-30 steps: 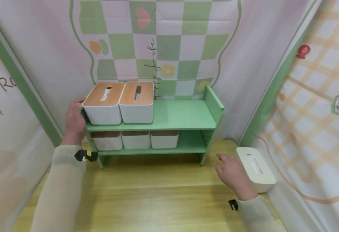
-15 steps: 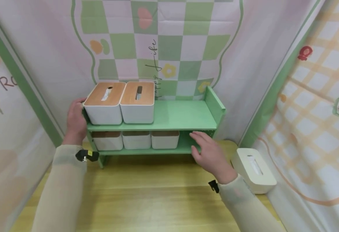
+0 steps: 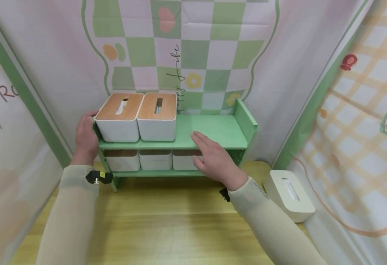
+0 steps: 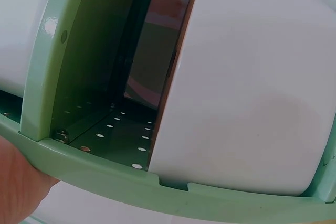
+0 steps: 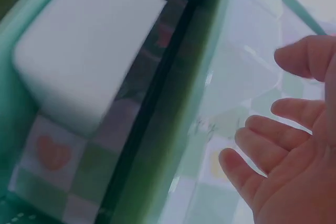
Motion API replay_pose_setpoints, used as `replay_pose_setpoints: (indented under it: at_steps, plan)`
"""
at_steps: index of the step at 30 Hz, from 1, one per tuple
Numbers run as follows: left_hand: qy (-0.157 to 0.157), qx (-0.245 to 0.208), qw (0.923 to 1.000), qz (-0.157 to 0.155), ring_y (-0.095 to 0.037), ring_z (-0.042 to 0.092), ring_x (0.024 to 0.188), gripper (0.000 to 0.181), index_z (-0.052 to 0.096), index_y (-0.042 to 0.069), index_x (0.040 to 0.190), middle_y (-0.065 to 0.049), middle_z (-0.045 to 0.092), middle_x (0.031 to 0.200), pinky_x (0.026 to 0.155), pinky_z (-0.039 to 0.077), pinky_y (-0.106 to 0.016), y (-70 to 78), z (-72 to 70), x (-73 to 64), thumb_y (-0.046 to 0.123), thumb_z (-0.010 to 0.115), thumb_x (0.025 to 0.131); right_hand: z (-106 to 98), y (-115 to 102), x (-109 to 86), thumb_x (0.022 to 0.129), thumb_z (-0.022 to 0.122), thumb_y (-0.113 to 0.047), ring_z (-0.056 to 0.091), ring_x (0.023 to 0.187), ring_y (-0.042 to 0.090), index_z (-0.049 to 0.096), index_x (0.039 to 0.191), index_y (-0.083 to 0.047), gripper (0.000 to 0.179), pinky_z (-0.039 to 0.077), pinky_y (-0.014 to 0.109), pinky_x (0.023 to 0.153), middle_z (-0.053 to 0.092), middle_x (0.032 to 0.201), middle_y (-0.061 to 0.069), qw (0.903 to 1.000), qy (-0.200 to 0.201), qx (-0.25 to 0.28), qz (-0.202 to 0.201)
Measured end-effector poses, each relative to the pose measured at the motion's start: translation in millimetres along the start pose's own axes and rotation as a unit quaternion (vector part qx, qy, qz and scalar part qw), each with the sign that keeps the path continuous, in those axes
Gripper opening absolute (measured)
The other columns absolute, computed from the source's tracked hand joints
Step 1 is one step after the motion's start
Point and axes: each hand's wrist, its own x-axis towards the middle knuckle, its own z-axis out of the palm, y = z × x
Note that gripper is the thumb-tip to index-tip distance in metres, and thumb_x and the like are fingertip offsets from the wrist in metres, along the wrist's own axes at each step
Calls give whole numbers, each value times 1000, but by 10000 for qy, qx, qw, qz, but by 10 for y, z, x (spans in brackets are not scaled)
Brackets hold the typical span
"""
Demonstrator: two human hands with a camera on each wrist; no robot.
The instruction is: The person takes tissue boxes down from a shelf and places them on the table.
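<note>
My left hand (image 3: 87, 138) grips the left end panel of a green two-tier shelf (image 3: 210, 127); in the left wrist view only part of the hand (image 4: 21, 182) shows, against the green edge. Two white tissue boxes with wooden lids, a left one (image 3: 119, 127) and a right one (image 3: 157, 127), stand side by side on the upper tier. Fingers extended and holding nothing, my right hand (image 3: 216, 160) is in front of the shelf's right half. It partly covers the rightmost lower box (image 3: 181, 162). The right wrist view shows the same hand (image 5: 294, 150) with fingers apart.
Two more white boxes, one at left (image 3: 124, 162) and one in the middle (image 3: 155, 162), sit on the lower tier. A cream tissue box (image 3: 289, 195) stands on the wooden tabletop (image 3: 167, 228) at right. Printed cloth (image 3: 226, 48) surrounds the area.
My right hand has moved left and upward, from beside the cream tissue box to in front of the shelf. The left hand stays on the shelf's end panel.
</note>
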Motion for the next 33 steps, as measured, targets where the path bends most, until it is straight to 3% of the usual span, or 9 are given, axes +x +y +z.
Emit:
replay_pose_setpoints:
  at_steps: [7, 14, 24, 33]
  plan:
    - [-37, 4, 10000, 2, -26, 30, 142, 57, 43, 21, 149, -5, 38, 155, 115, 21, -48, -10, -9, 5, 44, 14, 106, -17, -246, 298, 101, 52, -26, 16, 148, 23, 22, 156, 2, 68, 22, 39, 117, 21, 162, 17, 9983, -126, -148, -544]
    - [-61, -73, 10000, -24, -26, 28, 143, 56, 42, 22, 150, -5, 37, 156, 116, 18, -47, -33, -19, 9, 43, 14, 106, -1, -306, 579, 101, 51, -21, 11, 149, 22, 22, 155, 3, 67, 16, 35, 118, 17, 163, 17, 9973, -101, -440, -583]
    - [-99, -124, 9999, 6, -25, 32, 141, 56, 42, 22, 149, -3, 39, 154, 115, 21, -47, -19, -11, 25, 44, 15, 106, -21, -244, 830, 100, 50, -16, 24, 146, 27, 31, 154, 0, 59, 31, 43, 113, 28, 159, 15, 9980, -123, -602, -170]
    - [-45, -168, 9998, -5, -25, 31, 142, 55, 42, 22, 149, -4, 39, 155, 116, 21, -46, -22, -14, 24, 42, 15, 106, -32, -216, 783, 98, 54, -15, 37, 139, 27, 41, 147, -1, 53, 37, 43, 109, 39, 152, 15, 9979, 160, -597, -184]
